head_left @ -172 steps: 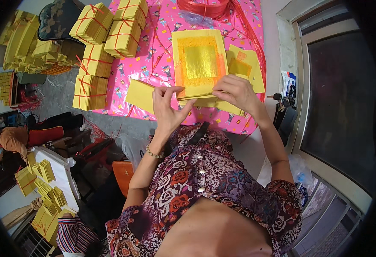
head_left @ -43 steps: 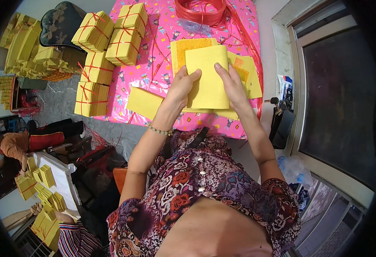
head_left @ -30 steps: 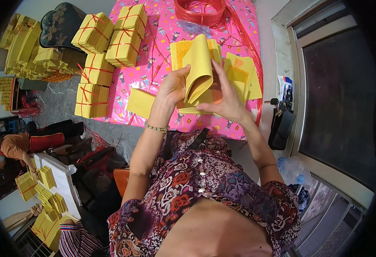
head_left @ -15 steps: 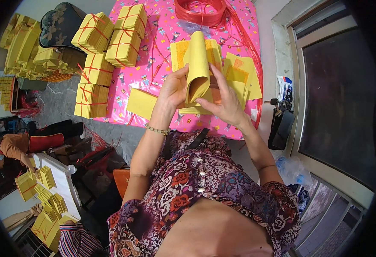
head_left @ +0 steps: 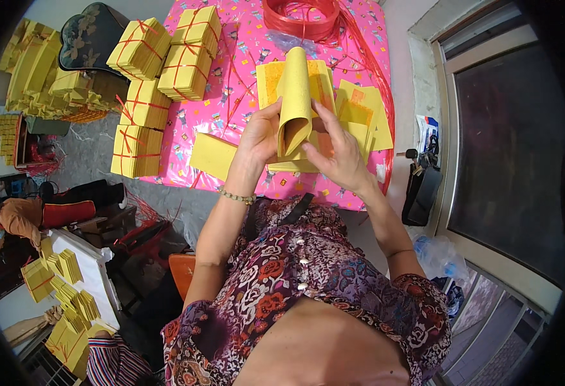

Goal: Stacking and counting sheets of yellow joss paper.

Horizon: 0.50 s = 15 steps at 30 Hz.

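Note:
Above the pink table, a sheaf of yellow paper (head_left: 295,90) is bent over into an open roll, its near end showing several layered edges. My left hand (head_left: 261,136) grips its left side, thumb at the fold. On the right side, my right hand (head_left: 342,151) curls round the roll, fingertips against it and thumb near the lower edge. Beneath lie yellow sheets with orange printed patches (head_left: 271,80). More loose yellow sheets (head_left: 376,116) spread to the right, and a flat yellow stack (head_left: 212,155) rests by my left forearm.
Yellow paper bundles (head_left: 142,106) tied with red strips stand at the table's left. A red strip coil (head_left: 300,19) sits at the far edge, strands trailing down the right side. At lower left, other people work at a white table (head_left: 96,276). A window (head_left: 508,141) borders the right.
My right thumb has shifted up and slightly right at the roll's near end. The near edge of the rolled paper has opened rounder. At lower left, a co-worker's hand has drawn back from the stacks.

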Each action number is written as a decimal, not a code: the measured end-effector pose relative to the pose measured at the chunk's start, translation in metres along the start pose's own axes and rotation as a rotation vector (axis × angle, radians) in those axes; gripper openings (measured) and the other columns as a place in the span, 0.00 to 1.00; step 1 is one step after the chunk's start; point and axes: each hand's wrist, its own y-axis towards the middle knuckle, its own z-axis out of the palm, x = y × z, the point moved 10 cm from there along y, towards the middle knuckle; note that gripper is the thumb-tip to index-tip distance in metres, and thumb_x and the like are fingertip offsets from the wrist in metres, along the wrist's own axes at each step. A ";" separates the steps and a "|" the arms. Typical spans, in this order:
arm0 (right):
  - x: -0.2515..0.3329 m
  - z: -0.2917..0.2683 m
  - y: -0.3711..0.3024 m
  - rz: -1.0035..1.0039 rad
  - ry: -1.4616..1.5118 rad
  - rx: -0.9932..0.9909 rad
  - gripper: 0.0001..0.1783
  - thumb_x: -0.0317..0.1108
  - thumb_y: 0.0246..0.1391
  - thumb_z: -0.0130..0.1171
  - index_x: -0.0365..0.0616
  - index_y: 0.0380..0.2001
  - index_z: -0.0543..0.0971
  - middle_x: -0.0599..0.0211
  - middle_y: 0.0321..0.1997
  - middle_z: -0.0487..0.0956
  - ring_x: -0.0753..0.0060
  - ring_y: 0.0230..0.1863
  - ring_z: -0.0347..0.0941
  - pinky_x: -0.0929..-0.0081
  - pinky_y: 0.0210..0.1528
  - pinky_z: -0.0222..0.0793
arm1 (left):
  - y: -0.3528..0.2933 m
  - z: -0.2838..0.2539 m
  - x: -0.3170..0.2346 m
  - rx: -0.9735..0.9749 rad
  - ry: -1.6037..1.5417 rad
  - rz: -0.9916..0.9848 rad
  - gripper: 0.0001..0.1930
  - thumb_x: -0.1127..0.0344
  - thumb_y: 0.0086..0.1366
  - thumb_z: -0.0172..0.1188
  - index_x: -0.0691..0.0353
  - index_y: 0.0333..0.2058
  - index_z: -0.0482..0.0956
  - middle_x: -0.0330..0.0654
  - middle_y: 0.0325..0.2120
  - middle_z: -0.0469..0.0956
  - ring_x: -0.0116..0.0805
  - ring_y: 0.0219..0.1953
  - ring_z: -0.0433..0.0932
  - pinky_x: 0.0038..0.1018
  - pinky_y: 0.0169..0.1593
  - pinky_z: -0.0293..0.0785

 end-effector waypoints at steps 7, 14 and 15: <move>-0.008 0.000 -0.009 0.081 -0.037 -0.220 0.15 0.28 0.47 0.62 0.38 0.38 0.70 0.54 0.35 0.79 0.52 0.36 0.78 0.61 0.37 0.73 | 0.000 0.005 0.003 -0.214 -0.010 0.172 0.18 0.64 0.71 0.47 0.69 0.53 0.68 0.54 0.47 0.75 0.45 0.47 0.77 0.41 0.52 0.76; 0.001 -0.003 -0.007 0.053 -0.114 -0.273 0.13 0.28 0.45 0.62 0.38 0.34 0.71 0.57 0.31 0.77 0.52 0.33 0.77 0.61 0.35 0.72 | 0.001 -0.003 0.003 -0.212 0.037 0.208 0.20 0.60 0.72 0.45 0.67 0.55 0.65 0.52 0.48 0.75 0.44 0.48 0.77 0.43 0.53 0.76; 0.003 -0.005 -0.007 0.049 -0.142 -0.284 0.13 0.28 0.45 0.62 0.39 0.34 0.71 0.57 0.30 0.77 0.52 0.32 0.76 0.60 0.34 0.71 | 0.001 -0.004 0.002 -0.221 0.029 0.222 0.20 0.59 0.72 0.44 0.67 0.56 0.65 0.51 0.48 0.75 0.45 0.48 0.77 0.43 0.52 0.76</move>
